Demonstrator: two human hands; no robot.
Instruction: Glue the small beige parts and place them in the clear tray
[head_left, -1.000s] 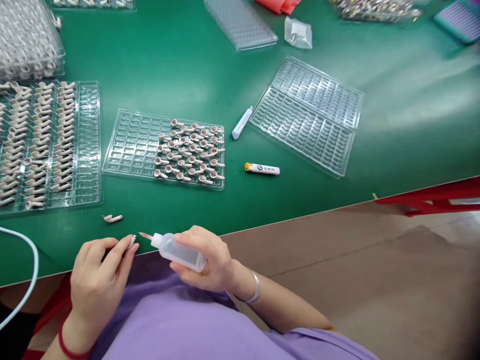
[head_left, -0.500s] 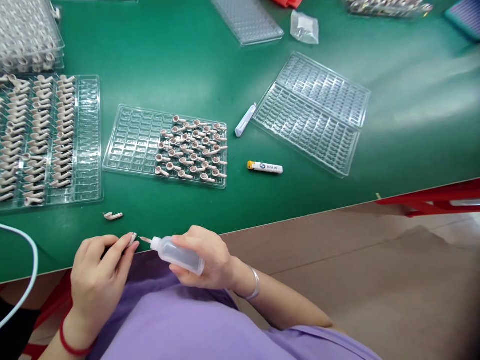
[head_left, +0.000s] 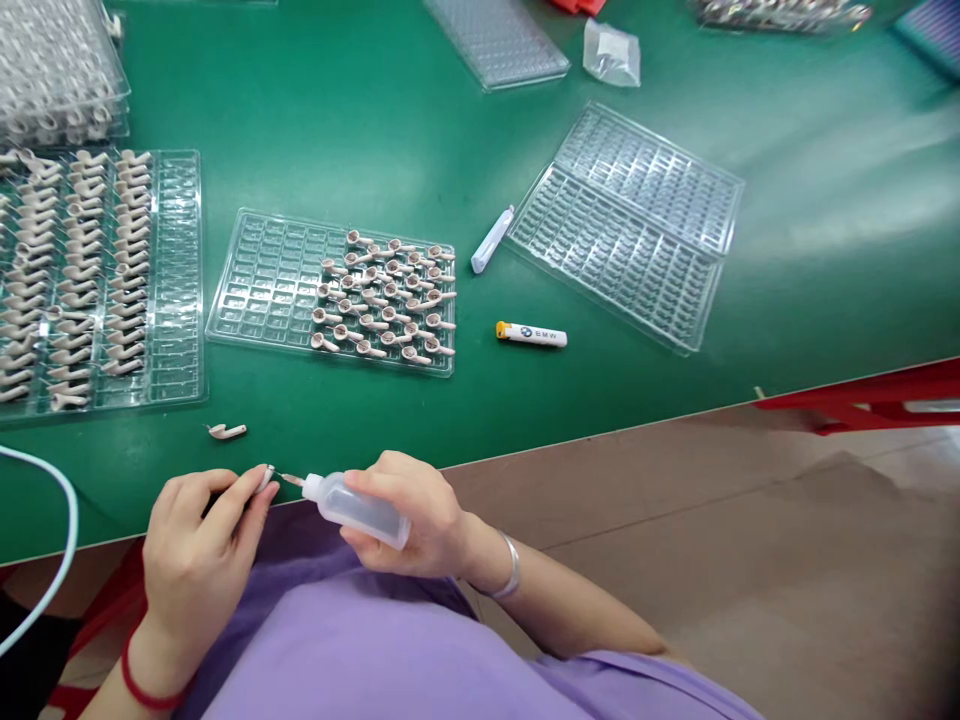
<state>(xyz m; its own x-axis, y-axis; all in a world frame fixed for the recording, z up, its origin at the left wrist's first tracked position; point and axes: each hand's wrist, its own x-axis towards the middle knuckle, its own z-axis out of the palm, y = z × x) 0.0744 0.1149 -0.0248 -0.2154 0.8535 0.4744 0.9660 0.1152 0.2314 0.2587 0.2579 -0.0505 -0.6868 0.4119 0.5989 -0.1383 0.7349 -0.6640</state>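
Note:
My left hand (head_left: pixel 196 548) pinches a small pale earbud shell (head_left: pixel 264 477) at the near edge of the green table (head_left: pixel 525 150). My right hand (head_left: pixel 416 515) is wrapped round a small clear squeeze bottle (head_left: pixel 358 510), whose thin nozzle tip points left and touches the shell. One loose shell (head_left: pixel 226 431) lies on the table just beyond my left hand. A clear tray (head_left: pixel 255 280) ahead holds several shells in its right half.
A fuller tray (head_left: pixel 172 280) of shells sits at the left, with stacked trays (head_left: pixel 52 70) behind it. Empty clear trays (head_left: pixel 630 225) lie to the right. A white pen (head_left: pixel 491 240) and a white-and-yellow lighter (head_left: pixel 531 334) rest between them. A pale cable (head_left: pixel 64 500) curves at far left.
The bottle's nozzle tip has closed the small gap and now meets the shell in my left hand. The view shifted slightly.

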